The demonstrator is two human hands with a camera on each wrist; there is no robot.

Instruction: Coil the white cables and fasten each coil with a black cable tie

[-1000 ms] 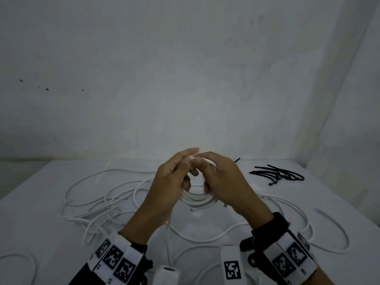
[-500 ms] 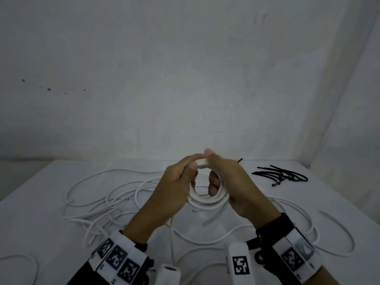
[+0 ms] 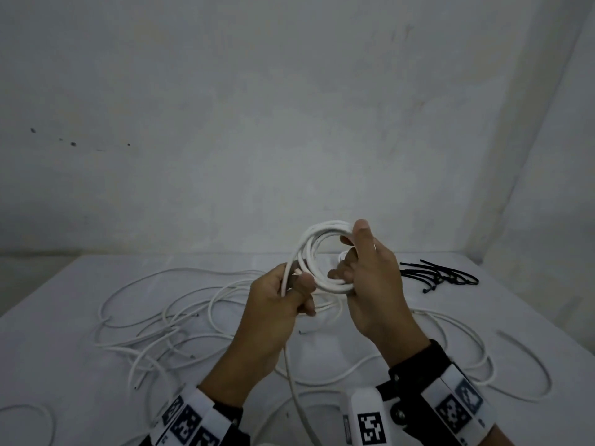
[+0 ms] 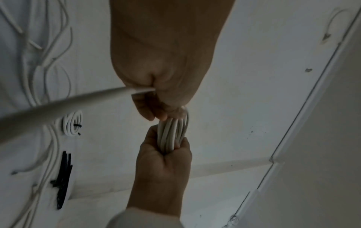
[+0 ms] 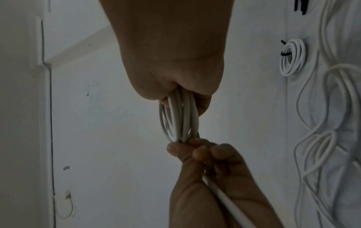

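Note:
I hold a small white cable coil [image 3: 322,252] upright above the table. My right hand [image 3: 349,263] grips its right side, thumb on top and fingers through the ring. My left hand [image 3: 297,284] pinches the coil's lower left edge and the trailing strand [image 3: 289,375] that hangs down toward me. In the left wrist view the coil [image 4: 173,132] sits between the left hand [image 4: 156,106] and the right hand [image 4: 166,160]. The right wrist view shows the coil [image 5: 179,117] edge-on under the right hand [image 5: 175,86]. A bundle of black cable ties [image 3: 441,275] lies on the table to the right.
Several loose white cables [image 3: 161,317] sprawl over the white table [image 3: 48,349], mostly left and under my hands. A finished coil with a black tie [image 5: 293,57] lies on the table. Walls close off the back and right.
Both hands rose and the coil turned upright to face me. The right hand now holds the coil alone at its right side; the left hand slid down onto the trailing strand.

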